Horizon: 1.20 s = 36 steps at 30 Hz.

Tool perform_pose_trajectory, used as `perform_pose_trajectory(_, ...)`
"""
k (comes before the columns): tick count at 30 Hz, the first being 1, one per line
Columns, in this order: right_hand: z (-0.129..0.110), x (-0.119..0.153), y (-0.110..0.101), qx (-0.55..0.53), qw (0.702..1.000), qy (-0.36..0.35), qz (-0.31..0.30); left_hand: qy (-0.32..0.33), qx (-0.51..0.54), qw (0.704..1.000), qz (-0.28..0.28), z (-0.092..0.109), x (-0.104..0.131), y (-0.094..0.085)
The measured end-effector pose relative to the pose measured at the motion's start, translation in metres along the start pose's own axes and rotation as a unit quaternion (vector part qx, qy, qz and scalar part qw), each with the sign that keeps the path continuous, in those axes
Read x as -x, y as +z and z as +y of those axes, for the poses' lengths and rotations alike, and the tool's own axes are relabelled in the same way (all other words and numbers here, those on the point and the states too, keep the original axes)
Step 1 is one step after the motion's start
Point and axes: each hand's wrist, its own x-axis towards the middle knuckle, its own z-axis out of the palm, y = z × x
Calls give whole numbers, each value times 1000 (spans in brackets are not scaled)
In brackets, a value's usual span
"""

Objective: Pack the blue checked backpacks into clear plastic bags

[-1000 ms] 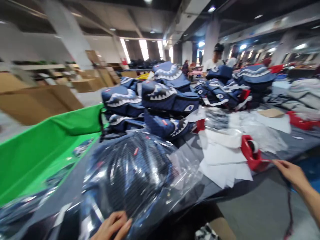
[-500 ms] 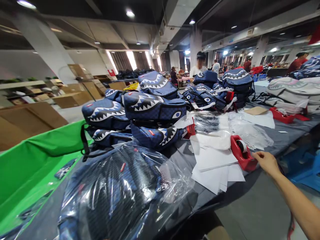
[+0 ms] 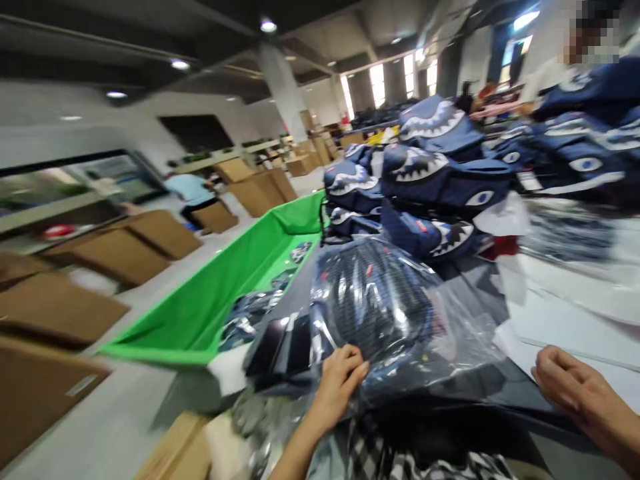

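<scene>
The left hand (image 3: 340, 380) rests with curled fingers pressed on the near edge of the bagged pack (image 3: 380, 307), a dark blue backpack sealed in clear, crinkled, glossy plastic that lies on the grey table (image 3: 480, 280) just ahead of the person. Whether the fingers pinch the film or only lie on it, I cannot tell. The right hand (image 3: 575, 390) sits at the near right, loosely curled with fingers drawn together, holding nothing that shows, resting by the table edge just below flat white sheets (image 3: 565, 320).

Left of the pack, dark flat pieces (image 3: 283, 343) lie against its side. Below them, near the left forearm, more crumpled clear film (image 3: 255, 427) and the corner of a brown carton (image 3: 175, 453) show.

Farther left runs a long green bin (image 3: 225, 293), its cloth walls smooth and bright, with other plastic-wrapped packs (image 3: 250, 310) lying inside.

Behind the bagged pack stands a stack of bags (image 3: 425, 180): soft, rounded, navy blue, printed with white shark teeth and eyes. They block the view of the table beyond. More of them (image 3: 575, 147) pile at the far right, blurred.

Across the floor at left sit plain brown cartons (image 3: 135, 247), boxy and matte. A person in a light blue top (image 3: 193, 190) bends among them. Farthest off, a pillar (image 3: 283, 90) and bright windows (image 3: 380, 80).
</scene>
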Motion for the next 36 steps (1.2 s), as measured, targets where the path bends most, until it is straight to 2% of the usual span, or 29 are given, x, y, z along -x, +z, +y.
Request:
perform_pose_trajectory(1, -16, -6, 19, 77, 991, -43, -97, -5, -11, 1000, -10, 1, -1, -1)
perform_pose_trajectory(2, -33, -13, 37, 158, 964, -92, -192, -7, -20, 1000, -17, 1, -2, -2)
perform_pose_trajectory(4, -63, -30, 71, 282, 874, -197, -342, -7, -27, 999, -17, 1, -2, -2)
perform_pose_trajectory(6, -81, -51, 101, 356, 780, -294, -422, -5, -28, 1000, -9, 2, 0, 0)
perform_pose_trajectory(7, -84, -62, 115, 389, 739, -335, -435, -4, -27, 1000, -6, 3, 0, 1)
perform_pose_trajectory(9, -81, -82, 137, 457, 677, -397, -419, -6, -22, 1000, 0, 5, 1, 2)
perform_pose_trajectory(12, -68, -103, 157, 531, 625, -446, -358, -3, -18, 1000, 8, 5, 1, 1)
perform_pose_trajectory(14, -64, -112, 165, 561, 617, -445, -328, 8, -16, 1000, 9, 4, 2, 1)
perform_pose_trajectory(17, -71, -122, 173, 604, 637, -366, -310, 23, -14, 1000, 2, 1, 3, 0)
perform_pose_trajectory(19, -79, -128, 176, 597, 679, -282, -320, 30, -18, 999, 2, -1, 4, 1)
perform_pose_trajectory(22, -83, -138, 172, 518, 762, -185, -341, 41, -28, 999, 6, -1, 5, 3)
perform_pose_trajectory(23, -82, -140, 167, 493, 788, -179, -323, 43, -32, 999, 8, -1, 5, 4)
perform_pose_trajectory(25, -78, -136, 155, 469, 822, -228, -231, 46, -40, 998, 13, -1, 5, 5)
perform_pose_trajectory(27, -73, -124, 143, 458, 817, -319, -145, 47, -42, 998, 14, -1, 4, 5)
perform_pose_trajectory(28, -71, -116, 140, 454, 802, -363, -139, 47, -42, 998, 11, -1, 4, 6)
perform_pose_trajectory(30, -66, -103, 140, 458, 761, -416, -196, 41, -46, 998, 4, 0, 1, 5)
perform_pose_trajectory(32, -63, -98, 148, 483, 732, -395, -273, 33, -54, 998, 0, 2, 0, 4)
perform_pose_trajectory(36, -55, -116, 161, 529, 721, -280, -350, 57, -76, 995, 12, 10, 7, -7)
